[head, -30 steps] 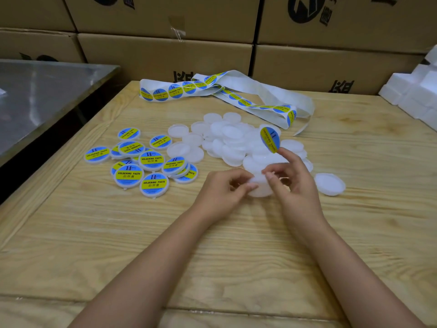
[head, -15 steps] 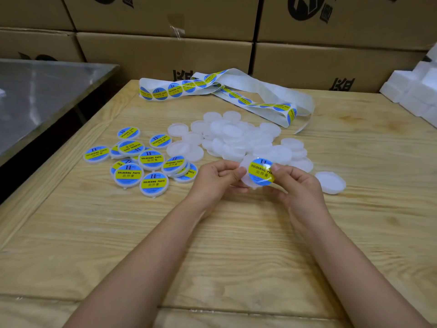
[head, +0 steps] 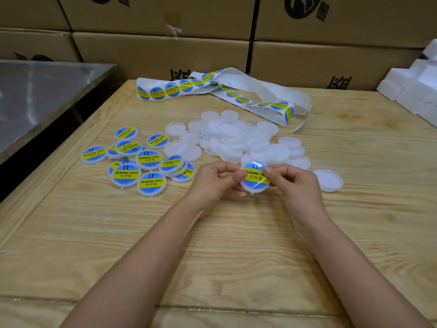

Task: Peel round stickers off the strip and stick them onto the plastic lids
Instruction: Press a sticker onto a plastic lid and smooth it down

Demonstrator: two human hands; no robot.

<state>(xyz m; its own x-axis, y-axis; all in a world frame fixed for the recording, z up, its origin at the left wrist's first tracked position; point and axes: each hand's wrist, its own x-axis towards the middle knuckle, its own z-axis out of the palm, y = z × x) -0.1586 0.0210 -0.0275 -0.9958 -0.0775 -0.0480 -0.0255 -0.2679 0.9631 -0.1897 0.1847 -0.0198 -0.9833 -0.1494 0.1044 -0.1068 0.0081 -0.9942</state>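
Near: my left hand [head: 217,178] and right hand [head: 292,183] each pinch the rim of one lid [head: 253,190], thumbs on top. Change: a second ago the sticker [head: 255,177] stood free on my right fingertip; now it lies flat on that lid, face up. I judge this one nearly done, only smoothing left. Thumbs cover both side edges and glare blurs the top, so centring is uncheckable. Farther left, labelled lids [head: 149,159]; beyond, bare lids [head: 236,138], overlapping past counting; farthest, the strip [head: 238,97], looped over itself.
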